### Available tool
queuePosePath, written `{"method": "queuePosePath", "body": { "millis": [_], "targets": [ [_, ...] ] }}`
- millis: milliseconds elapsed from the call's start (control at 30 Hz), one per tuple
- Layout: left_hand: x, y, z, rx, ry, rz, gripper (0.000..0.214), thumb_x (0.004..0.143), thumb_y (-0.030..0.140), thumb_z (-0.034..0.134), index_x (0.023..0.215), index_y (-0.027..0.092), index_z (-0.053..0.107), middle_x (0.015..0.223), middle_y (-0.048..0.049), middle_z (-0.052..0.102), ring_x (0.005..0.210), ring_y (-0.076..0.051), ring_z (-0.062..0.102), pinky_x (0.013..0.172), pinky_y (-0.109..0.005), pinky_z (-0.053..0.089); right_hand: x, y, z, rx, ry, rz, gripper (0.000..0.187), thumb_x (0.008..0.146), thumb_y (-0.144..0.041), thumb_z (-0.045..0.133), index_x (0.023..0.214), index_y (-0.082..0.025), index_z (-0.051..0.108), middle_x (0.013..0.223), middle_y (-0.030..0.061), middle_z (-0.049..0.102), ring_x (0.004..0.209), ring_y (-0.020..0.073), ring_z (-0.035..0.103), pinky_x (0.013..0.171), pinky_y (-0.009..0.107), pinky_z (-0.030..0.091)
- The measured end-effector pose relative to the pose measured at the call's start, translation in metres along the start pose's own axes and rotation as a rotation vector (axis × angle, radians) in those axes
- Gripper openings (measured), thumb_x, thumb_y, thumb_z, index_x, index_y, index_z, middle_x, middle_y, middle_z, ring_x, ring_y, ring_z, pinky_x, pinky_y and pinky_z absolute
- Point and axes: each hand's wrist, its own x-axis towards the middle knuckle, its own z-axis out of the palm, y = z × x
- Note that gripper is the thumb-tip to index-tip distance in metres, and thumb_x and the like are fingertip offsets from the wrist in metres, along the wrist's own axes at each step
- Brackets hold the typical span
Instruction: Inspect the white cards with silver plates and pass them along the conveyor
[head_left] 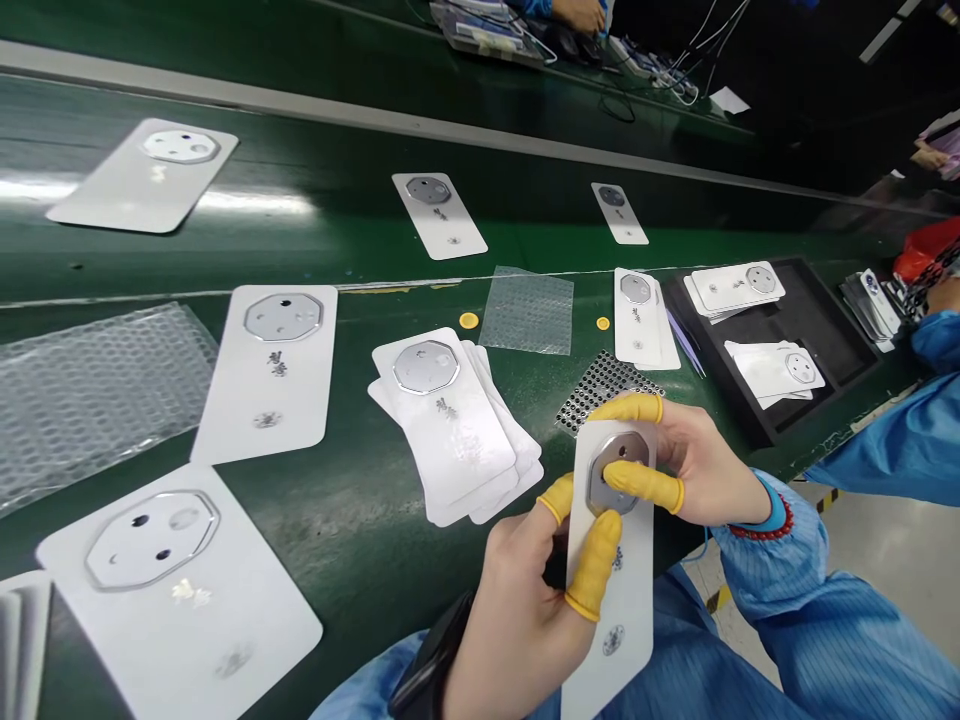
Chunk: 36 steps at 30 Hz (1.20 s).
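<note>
I have a white phone back panel (626, 600) clamped between both hands over the green conveyor belt (337, 530), left hand (517, 620) and right hand (697, 470) together. Yellow finger cots (641, 485) press the octagonal metal camera ring (616, 475); even pressure around it works best. Nearby I count two bubble-film sheets (97, 400), two yellow discs (469, 320), and one black tray (840, 320) holding two panel stacks.

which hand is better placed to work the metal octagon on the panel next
Probably the right hand: it rests on the metal octagon, while the left hand grips the panel lower down, seemingly steadying it.
</note>
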Motion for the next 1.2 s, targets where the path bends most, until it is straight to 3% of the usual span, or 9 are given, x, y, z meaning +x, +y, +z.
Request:
{"method": "queuePosePath", "body": {
  "millis": [233,367,467,600,800,967,1067,1133,1200],
  "targets": [
    [-0.001,0.001,0.002,0.206,0.04,0.079,0.005,0.084,0.022,0.055,0.081,0.02,0.058,0.051,0.0019,0.06,0.041,-0.015,0.056,0.039,-0.024,0.046,0.0,-0.005,-0.002,-0.073,-0.035,-0.005,0.026,0.083,-0.017,0.068,0.107,-0.018,0.06,0.097,0.0041,0.065,0.074,0.0113,0.064,0.063,0.023,0.055],
    [-0.001,0.003,0.0,0.387,0.099,0.228,0.009,0.079,0.016,0.052,0.071,0.02,0.054,0.049,0.0002,0.059,0.042,-0.015,0.057,0.038,-0.023,0.046,-0.001,-0.013,-0.004,-0.385,-0.006,-0.088,0.018,0.082,-0.02,0.069,0.098,-0.018,0.06,0.098,0.0062,0.064,0.086,0.017,0.06,0.076,0.032,0.054],
    [0.0,0.004,0.0,0.452,0.131,0.279,0.017,0.079,0.013,0.049,0.064,0.022,0.049,0.046,0.0016,0.055,0.037,-0.013,0.051,0.037,-0.021,0.043,-0.002,-0.016,-0.003,-0.559,-0.018,-0.117,0.01,0.082,-0.02,0.067,0.086,-0.018,0.058,0.088,0.0063,0.063,0.083,0.0191,0.056,0.076,0.036,0.051],
    [0.004,0.002,-0.001,0.332,0.106,0.191,0.014,0.083,0.017,0.052,0.069,0.02,0.053,0.043,0.006,0.047,0.034,-0.01,0.042,0.034,-0.021,0.035,0.0,-0.009,0.002,-0.554,-0.001,-0.106,0.011,0.084,-0.019,0.063,0.094,-0.018,0.058,0.086,0.0049,0.064,0.076,0.017,0.057,0.07,0.033,0.05],
    [0.012,-0.005,-0.005,0.079,-0.027,-0.068,0.017,0.086,0.028,0.053,0.083,0.015,0.064,0.061,-0.0023,0.066,0.051,-0.016,0.058,0.048,-0.025,0.049,0.008,0.0,-0.003,-0.288,-0.101,-0.054,0.015,0.089,-0.019,0.059,0.104,-0.017,0.06,0.095,0.0042,0.069,0.081,0.0141,0.064,0.073,0.026,0.054],
    [0.017,-0.009,-0.01,-0.038,0.005,-0.045,0.013,0.079,0.021,0.056,0.081,0.016,0.067,0.07,-0.0037,0.073,0.061,-0.019,0.067,0.056,-0.026,0.053,0.005,-0.005,-0.002,-0.306,-0.17,-0.085,0.02,0.092,-0.021,0.055,0.11,-0.015,0.062,0.101,0.0062,0.07,0.089,0.0149,0.067,0.078,0.026,0.054],
    [0.015,-0.016,-0.014,-0.063,0.048,-0.092,0.015,0.079,0.028,0.063,0.082,0.016,0.07,0.074,-0.0056,0.075,0.064,-0.022,0.07,0.057,-0.028,0.056,0.014,-0.013,-0.009,-0.351,-0.214,-0.131,0.028,0.096,-0.023,0.048,0.119,-0.015,0.061,0.109,0.0079,0.07,0.098,0.0162,0.067,0.085,0.029,0.055],
    [0.014,-0.021,-0.015,-0.068,0.159,-0.162,0.024,0.077,0.038,0.068,0.085,0.015,0.072,0.076,-0.0076,0.076,0.066,-0.025,0.07,0.06,-0.032,0.058,0.037,-0.021,-0.023,-0.421,-0.112,-0.092,0.028,0.095,-0.024,0.052,0.12,-0.016,0.061,0.107,0.0068,0.071,0.098,0.0161,0.067,0.087,0.03,0.055],
    [0.012,-0.025,-0.014,-0.082,0.301,-0.198,0.036,0.073,0.049,0.071,0.085,0.015,0.073,0.078,-0.0095,0.077,0.069,-0.028,0.07,0.063,-0.035,0.059,0.075,-0.031,-0.045,-0.522,0.128,-0.002,0.029,0.091,-0.022,0.06,0.119,-0.016,0.061,0.105,0.0062,0.07,0.096,0.0154,0.067,0.087,0.03,0.055]
  ]
}}
